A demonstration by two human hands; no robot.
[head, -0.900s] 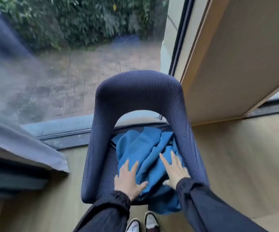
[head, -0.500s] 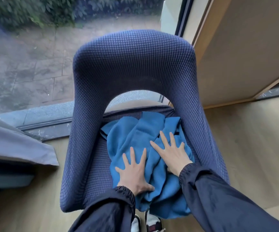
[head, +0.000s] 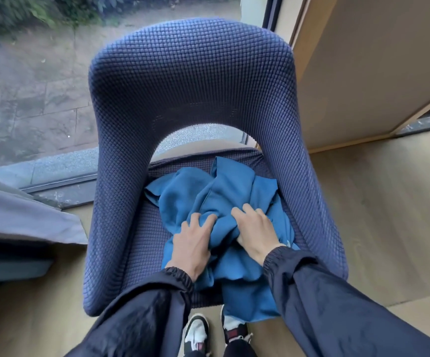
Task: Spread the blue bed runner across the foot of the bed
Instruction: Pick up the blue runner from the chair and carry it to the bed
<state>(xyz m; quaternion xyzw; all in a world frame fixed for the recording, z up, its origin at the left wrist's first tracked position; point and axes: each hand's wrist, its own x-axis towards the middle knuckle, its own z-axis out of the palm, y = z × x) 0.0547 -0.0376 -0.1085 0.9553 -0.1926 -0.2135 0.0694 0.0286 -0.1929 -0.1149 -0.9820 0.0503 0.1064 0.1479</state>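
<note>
Now gathering runner [head: 224, 199] — crumpled on chair [head: 188, 81] seat, both hands curling into its folds: left hand [head: 193, 243], right hand [head: 255, 233]. Pickup step underway — next needing lift, carrying to bed.

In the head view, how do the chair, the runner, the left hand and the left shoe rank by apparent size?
1. chair
2. runner
3. left hand and left shoe: alike; the shoe is farther, so unranked.
</note>
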